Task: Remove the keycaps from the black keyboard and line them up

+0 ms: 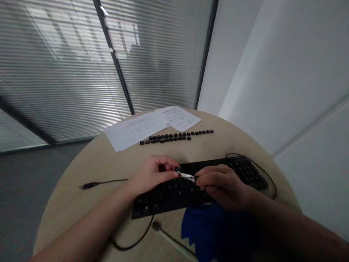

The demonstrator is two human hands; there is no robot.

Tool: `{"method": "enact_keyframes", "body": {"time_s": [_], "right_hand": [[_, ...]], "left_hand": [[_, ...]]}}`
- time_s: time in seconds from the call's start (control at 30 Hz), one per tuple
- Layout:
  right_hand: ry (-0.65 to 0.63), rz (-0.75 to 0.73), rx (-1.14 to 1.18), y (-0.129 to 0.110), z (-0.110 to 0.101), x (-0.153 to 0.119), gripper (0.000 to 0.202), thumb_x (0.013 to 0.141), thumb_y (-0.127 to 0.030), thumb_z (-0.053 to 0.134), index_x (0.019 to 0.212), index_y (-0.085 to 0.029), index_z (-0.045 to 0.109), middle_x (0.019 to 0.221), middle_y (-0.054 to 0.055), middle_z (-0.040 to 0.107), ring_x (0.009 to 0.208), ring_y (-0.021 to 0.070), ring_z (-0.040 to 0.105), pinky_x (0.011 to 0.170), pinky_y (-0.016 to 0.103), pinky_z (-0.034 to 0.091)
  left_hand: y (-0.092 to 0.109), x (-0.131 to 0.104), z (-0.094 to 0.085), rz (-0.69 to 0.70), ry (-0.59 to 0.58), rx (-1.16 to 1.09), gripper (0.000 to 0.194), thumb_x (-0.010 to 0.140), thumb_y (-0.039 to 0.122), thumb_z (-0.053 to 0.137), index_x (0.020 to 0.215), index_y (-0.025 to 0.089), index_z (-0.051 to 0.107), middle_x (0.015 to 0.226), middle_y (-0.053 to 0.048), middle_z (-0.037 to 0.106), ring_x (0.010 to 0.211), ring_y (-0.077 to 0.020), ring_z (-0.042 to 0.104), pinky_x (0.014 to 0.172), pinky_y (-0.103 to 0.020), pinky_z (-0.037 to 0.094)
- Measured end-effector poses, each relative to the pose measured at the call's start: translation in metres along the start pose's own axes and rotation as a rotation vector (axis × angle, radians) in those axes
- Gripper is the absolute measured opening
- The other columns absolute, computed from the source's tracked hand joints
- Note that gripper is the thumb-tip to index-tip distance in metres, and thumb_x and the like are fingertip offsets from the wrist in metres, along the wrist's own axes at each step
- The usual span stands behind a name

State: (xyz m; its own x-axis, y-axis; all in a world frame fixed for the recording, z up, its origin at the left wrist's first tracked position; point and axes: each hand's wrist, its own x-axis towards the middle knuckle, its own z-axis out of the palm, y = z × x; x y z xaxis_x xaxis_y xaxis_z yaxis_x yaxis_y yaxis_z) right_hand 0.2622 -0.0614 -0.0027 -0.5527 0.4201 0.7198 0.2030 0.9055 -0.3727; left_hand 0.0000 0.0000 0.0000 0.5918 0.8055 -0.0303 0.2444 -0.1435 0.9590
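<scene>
A black keyboard (174, 191) lies at a slant across the near part of the table, with keys gone from part of its upper rows. Above it, my left hand (155, 173) is closed, pinching a small black keycap (177, 169) between thumb and fingers. My right hand (222, 183) is closed on a slim silver keycap puller (187, 177). The tip of the puller meets the keycap at my left fingertips. Beyond the keyboard, loose black keycaps (171, 137) stand in two rows.
Two printed sheets (136, 129) overlap at the far side of the round wooden table (89, 163). A cable with a black plug (89, 185) lies at left. A brush (156, 226) and a dark blue cloth (212, 229) are in front. Walls and blinds stand behind.
</scene>
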Motion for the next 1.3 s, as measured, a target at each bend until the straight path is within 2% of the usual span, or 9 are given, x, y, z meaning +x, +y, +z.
{"method": "enact_keyframes", "body": {"time_s": [0.2, 0.3, 0.4, 0.5, 0.6, 0.73, 0.93, 1.17, 1.3], "right_hand": [[0.068, -0.003, -0.190, -0.004, -0.013, -0.005, 0.025, 0.107, -0.032, 0.044, 0.110, -0.022, 0.066, 0.089, 0.006, 0.072, 0.072, 0.0168, 0.067, 0.064, 0.029, 0.053], [0.136, 0.023, -0.380, -0.002, -0.019, -0.003, 0.025, 0.106, -0.034, 0.044, 0.104, -0.022, 0.067, 0.095, 0.008, 0.071, 0.084, 0.0222, 0.067, 0.077, 0.037, 0.055], [0.107, 0.035, -0.508, 0.001, -0.018, 0.001, 0.019, 0.105, -0.025, 0.047, 0.094, -0.022, 0.063, 0.105, 0.011, 0.072, 0.099, 0.0250, 0.068, 0.091, 0.042, 0.055], [0.017, 0.035, -0.493, 0.004, -0.010, 0.003, 0.018, 0.105, -0.017, 0.044, 0.099, -0.021, 0.060, 0.090, 0.007, 0.072, 0.082, 0.0198, 0.068, 0.077, 0.033, 0.056], [0.000, 0.032, -0.508, 0.005, -0.001, 0.002, 0.019, 0.106, -0.015, 0.042, 0.109, -0.019, 0.061, 0.080, 0.004, 0.071, 0.067, 0.0168, 0.063, 0.065, 0.029, 0.051], [-0.002, 0.057, -0.535, 0.003, 0.008, 0.000, 0.018, 0.108, -0.024, 0.049, 0.117, -0.018, 0.063, 0.077, 0.003, 0.072, 0.065, 0.0156, 0.063, 0.064, 0.028, 0.049], [-0.069, 0.070, -0.561, 0.005, 0.018, -0.001, 0.025, 0.109, -0.034, 0.050, 0.115, -0.020, 0.070, 0.070, 0.001, 0.068, 0.062, 0.0147, 0.062, 0.062, 0.027, 0.046], [-0.099, 0.103, -0.521, 0.009, 0.021, -0.003, 0.028, 0.109, -0.036, 0.051, 0.106, -0.020, 0.074, 0.071, 0.002, 0.070, 0.063, 0.0154, 0.064, 0.063, 0.027, 0.047], [-0.116, 0.342, -0.564, 0.020, 0.000, -0.005, 0.021, 0.103, -0.035, 0.062, 0.108, -0.022, 0.077, 0.082, 0.004, 0.077, 0.068, 0.0165, 0.067, 0.067, 0.028, 0.049]], "left_hand": [[-0.004, 0.005, -0.007, -0.026, 0.153, -0.130, 0.035, 0.077, 0.041, 0.077, 0.101, 0.016, 0.071, 0.064, 0.004, 0.061, 0.054, -0.0101, 0.052, 0.049, -0.022, 0.041], [-0.004, 0.005, -0.006, -0.045, 0.103, -0.119, 0.038, 0.081, 0.040, 0.074, 0.111, 0.016, 0.071, 0.063, 0.004, 0.060, 0.053, -0.0099, 0.051, 0.049, -0.022, 0.040], [-0.001, 0.003, 0.001, -0.062, 0.022, -0.066, 0.038, 0.083, 0.038, 0.073, 0.113, 0.016, 0.072, 0.064, 0.004, 0.060, 0.056, -0.0109, 0.053, 0.049, -0.022, 0.042], [0.003, 0.000, 0.008, -0.063, -0.048, -0.059, 0.041, 0.083, 0.038, 0.074, 0.118, 0.017, 0.072, 0.075, 0.002, 0.064, 0.059, -0.0103, 0.055, 0.049, -0.021, 0.044], [0.006, -0.003, 0.014, -0.027, -0.088, -0.139, 0.056, 0.081, 0.034, 0.077, 0.133, 0.020, 0.064, 0.092, 0.001, 0.066, 0.063, -0.0091, 0.056, 0.049, -0.020, 0.046], [0.003, -0.005, 0.017, 0.017, -0.144, -0.192, 0.074, 0.081, 0.030, 0.078, 0.150, 0.024, 0.050, 0.090, 0.002, 0.065, 0.065, -0.0100, 0.056, 0.049, -0.018, 0.045], [-0.001, -0.005, 0.017, 0.062, -0.194, -0.177, 0.075, 0.084, 0.028, 0.075, 0.154, 0.025, 0.047, 0.089, 0.003, 0.068, 0.069, -0.0112, 0.059, 0.059, -0.024, 0.045], [-0.004, -0.004, 0.017, 0.133, -0.179, -0.085, 0.076, 0.086, 0.031, 0.073, 0.157, 0.025, 0.045, 0.094, -0.001, 0.074, 0.083, -0.0167, 0.067, 0.076, -0.032, 0.051], [-0.004, 0.000, 0.003, 0.231, -0.017, 0.313, 0.054, 0.092, 0.031, 0.064, 0.146, 0.022, 0.059, 0.099, -0.004, 0.077, 0.083, -0.0191, 0.069, 0.079, -0.036, 0.054]]}}
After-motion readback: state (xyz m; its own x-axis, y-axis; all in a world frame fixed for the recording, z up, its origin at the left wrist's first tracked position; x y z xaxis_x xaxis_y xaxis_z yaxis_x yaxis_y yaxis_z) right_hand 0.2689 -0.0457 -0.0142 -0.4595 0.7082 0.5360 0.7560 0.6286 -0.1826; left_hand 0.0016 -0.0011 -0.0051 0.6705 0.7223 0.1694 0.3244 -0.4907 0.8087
